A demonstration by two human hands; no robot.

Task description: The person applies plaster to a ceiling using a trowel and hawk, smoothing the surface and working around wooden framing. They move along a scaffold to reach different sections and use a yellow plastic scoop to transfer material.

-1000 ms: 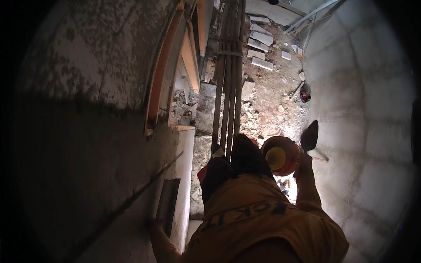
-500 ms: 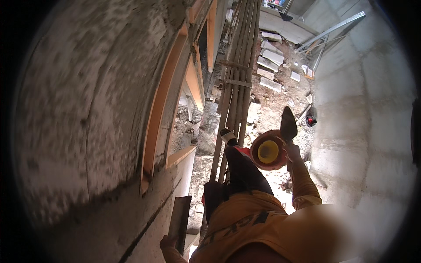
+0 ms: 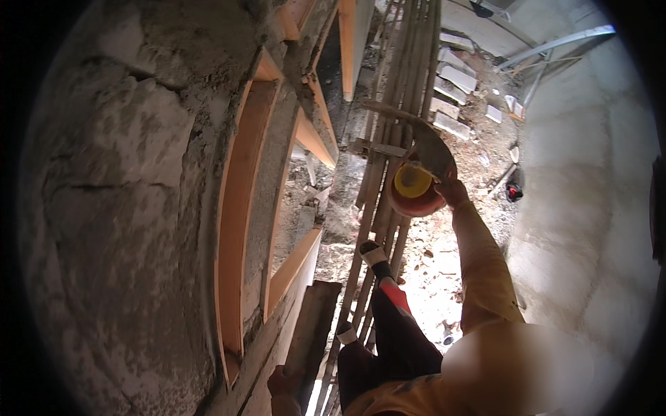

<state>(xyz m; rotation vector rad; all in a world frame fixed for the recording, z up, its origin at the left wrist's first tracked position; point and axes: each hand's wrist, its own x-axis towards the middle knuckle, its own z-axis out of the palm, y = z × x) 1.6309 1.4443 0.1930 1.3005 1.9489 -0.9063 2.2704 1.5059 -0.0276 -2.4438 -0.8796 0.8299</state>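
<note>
My right hand point(image 3: 452, 193), arm stretched ahead, is closed at the rim of a reddish bucket point(image 3: 421, 206). Inside the bucket shows a round yellow thing point(image 3: 412, 180), possibly a smaller container. A dark trowel blade point(image 3: 436, 151) juts forward from the same hand, over the bucket's far side; its handle is hidden. The bucket is above long poles, and I cannot tell whether it rests on them. At the lower left my left hand point(image 3: 281, 383) is wrapped round a long, flat, dark board point(image 3: 313, 336), held upright beside the wall.
Long poles point(image 3: 409, 62) with short crosspieces run ahead as a walkway under my feet. At left stands a rough mortared wall point(image 3: 125, 229) with orange-brown wooden frames point(image 3: 239, 208). Pale blocks point(image 3: 454, 78) lie on the rubble-strewn ground; a grey block wall point(image 3: 576, 208) rises at right.
My right hand has moved forward with the bucket and trowel, bringing the bucket over the poles. The board in my left hand shows further up and right. My legs appear lower as the view shifted.
</note>
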